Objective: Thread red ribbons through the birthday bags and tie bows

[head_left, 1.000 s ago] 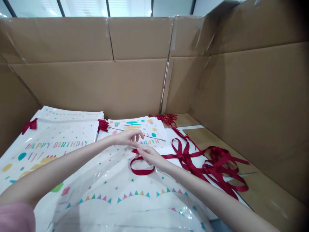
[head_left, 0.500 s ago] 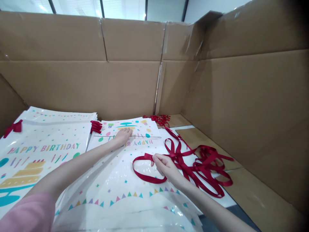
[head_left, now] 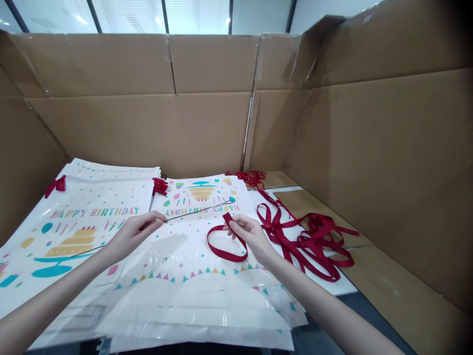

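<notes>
My left hand (head_left: 150, 225) pinches a long thin wire (head_left: 195, 212) above the printed birthday bags. The wire's looped tip points right, and its other end sticks out behind my wrist. My right hand (head_left: 246, 231) is closed on one end of a dark red ribbon (head_left: 226, 254), which hangs in a loop over the middle stack of bags (head_left: 177, 251). A short ribbon end stands up from my right fingertips. To the left lies another stack of bags (head_left: 111, 197), with red ribbon ties (head_left: 159, 186) at its upper right corner.
Loose red ribbon (head_left: 321, 236) lies in a tangle on the right. Small red ties (head_left: 251, 178) are heaped at the back. High cardboard walls (head_left: 140, 128) stand behind and at both sides. Another red bow (head_left: 55, 185) is at the far left.
My left hand has lifted the wire off the bags and moved left and nearer. My right hand has risen slightly, with the ribbon end now upright in its fingers. The view has shifted.
</notes>
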